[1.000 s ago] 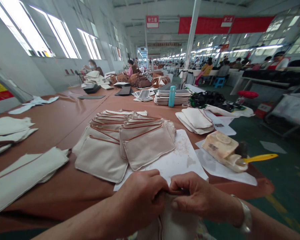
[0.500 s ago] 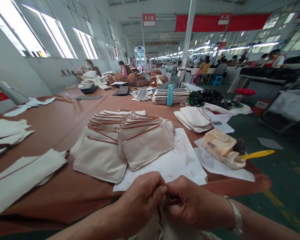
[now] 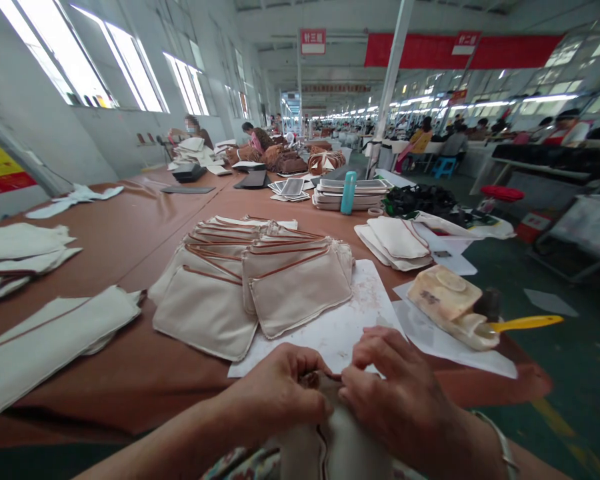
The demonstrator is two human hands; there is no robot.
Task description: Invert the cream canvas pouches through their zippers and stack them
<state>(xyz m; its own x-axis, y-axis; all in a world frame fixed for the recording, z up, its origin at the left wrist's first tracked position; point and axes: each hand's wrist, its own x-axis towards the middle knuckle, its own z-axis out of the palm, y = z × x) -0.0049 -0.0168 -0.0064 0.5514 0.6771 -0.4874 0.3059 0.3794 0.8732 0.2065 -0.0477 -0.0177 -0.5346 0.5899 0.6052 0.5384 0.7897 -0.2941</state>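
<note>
Close to my body, at the table's front edge, I hold a beige fabric piece (image 3: 353,443) with a dark brown seam down its middle. My left hand (image 3: 283,387) pinches its upper edge between thumb and fingers. Bent fingers of my right hand (image 3: 397,383) grip the brown trim at the same edge, a short way to the right. The lower part of the piece hangs out of view. Just beyond my hands, beige panels with brown edging (image 3: 303,290) lie fanned in overlapping stacks, partly on a stained white sheet (image 3: 373,293).
At right stands a cut-open plastic container (image 3: 443,293) with a yellow handle (image 3: 527,323) sticking out. Further back are a turquoise bottle (image 3: 349,193) and pale panels (image 3: 395,241). More fabric pieces (image 3: 65,327) lie at left on the brown tabletop (image 3: 145,233). Other people sit far off.
My hands have moved apart; the right hand has risen and shifted right, its fingers now showing. More of the fabric's top edge shows between them. The view has turned slightly left.
</note>
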